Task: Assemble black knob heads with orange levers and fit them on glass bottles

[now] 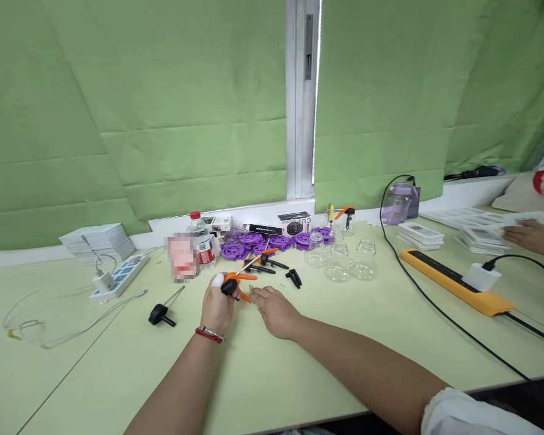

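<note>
The work looks to me about halfway through on the part being held. The left grip (218, 305) is closed around an orange part (245, 277), which has a black knob (229, 287) and a long metal rod (250, 264) with it, so those pieces seem to be joined up. The right grip (277, 311) is just beside it, its fingers touching a small metal bit (251, 294) near the end of a lower orange arm; I can't tell if they pinch it or only touch it, so that bit may not be done. Far ahead and to the right of both grips, an orange-and-black part (344, 212) sits up by the clear jars, and it looks more finished. More seems to be left: a loose black knob with a rod (158, 313) lies to the left of the left grip, black pieces (260, 269) lie just ahead, and two short black tubes (294, 278) lie ahead of the right grip. The near clear jars (363, 269), ahead and right on the counter (326, 374), have no orange on them.
</note>
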`<act>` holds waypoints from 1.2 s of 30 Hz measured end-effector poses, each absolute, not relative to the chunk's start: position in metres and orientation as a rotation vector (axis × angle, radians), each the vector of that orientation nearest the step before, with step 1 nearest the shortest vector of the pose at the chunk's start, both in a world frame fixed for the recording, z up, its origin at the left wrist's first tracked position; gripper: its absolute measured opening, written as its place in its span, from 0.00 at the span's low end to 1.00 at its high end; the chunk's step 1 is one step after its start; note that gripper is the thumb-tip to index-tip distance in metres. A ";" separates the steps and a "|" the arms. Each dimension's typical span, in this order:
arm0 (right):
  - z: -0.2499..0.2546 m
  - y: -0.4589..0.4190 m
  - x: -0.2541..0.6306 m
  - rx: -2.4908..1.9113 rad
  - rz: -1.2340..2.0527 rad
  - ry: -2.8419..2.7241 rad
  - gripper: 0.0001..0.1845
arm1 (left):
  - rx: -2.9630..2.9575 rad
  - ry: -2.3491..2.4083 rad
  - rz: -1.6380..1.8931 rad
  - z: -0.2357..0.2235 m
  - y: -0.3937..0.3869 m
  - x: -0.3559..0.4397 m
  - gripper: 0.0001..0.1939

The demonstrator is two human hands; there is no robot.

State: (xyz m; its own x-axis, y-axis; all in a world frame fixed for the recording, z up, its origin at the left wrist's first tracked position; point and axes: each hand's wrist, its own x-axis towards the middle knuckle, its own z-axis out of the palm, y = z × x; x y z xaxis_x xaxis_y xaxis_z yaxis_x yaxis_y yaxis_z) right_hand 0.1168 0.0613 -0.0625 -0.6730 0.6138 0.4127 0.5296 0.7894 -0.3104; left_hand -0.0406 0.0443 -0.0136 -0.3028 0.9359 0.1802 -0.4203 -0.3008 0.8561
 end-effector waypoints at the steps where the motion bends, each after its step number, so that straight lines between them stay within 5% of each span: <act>1: -0.062 0.063 0.115 -0.847 0.181 -2.508 0.28 | 0.870 0.879 1.761 -0.014 0.044 -0.040 0.07; 17: -0.059 0.061 0.116 -0.825 0.148 -2.631 0.36 | 0.854 0.875 1.644 -0.022 0.044 -0.037 0.09; 24: -0.050 0.051 0.121 -0.871 0.021 -2.671 0.32 | 0.850 0.886 1.620 -0.022 0.044 -0.037 0.10; 30: -0.044 0.028 0.124 -0.457 -0.416 -2.849 0.11 | 0.831 0.879 1.595 -0.019 0.042 -0.034 0.12; 36: -0.039 0.007 0.122 -0.200 -0.490 -2.838 0.10 | 0.792 0.821 1.461 -0.015 0.034 -0.024 0.13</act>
